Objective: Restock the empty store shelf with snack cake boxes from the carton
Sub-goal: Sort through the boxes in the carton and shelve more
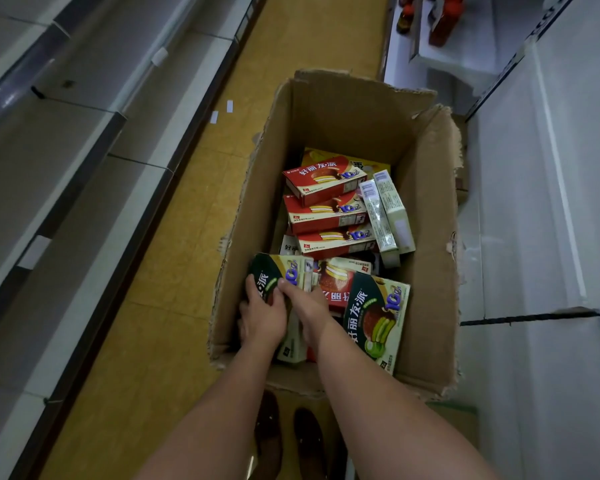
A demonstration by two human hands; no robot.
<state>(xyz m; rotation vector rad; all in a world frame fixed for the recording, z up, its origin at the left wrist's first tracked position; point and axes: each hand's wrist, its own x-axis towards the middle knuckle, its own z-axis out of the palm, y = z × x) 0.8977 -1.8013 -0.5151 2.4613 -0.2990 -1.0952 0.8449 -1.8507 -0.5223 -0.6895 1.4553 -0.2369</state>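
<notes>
Reaching down into the carton [426, 209], I have both hands on one green snack cake box [280, 271] at its near left corner — my left hand [262, 317] wraps its left edge, my right hand [307, 306] grips the right side with the thumb over the printed face. The hands sit close together, almost touching. A second green box [378, 317] leans just beside them on the right, and red boxes [326, 202] lie stacked further in. To lift cleanly I would draw the box straight up, keeping it clear of the torn cardboard wall — the neighbours are loose and could tip. The empty shelf [52, 161] runs along my left, so swinging that way looks shortest.
</notes>
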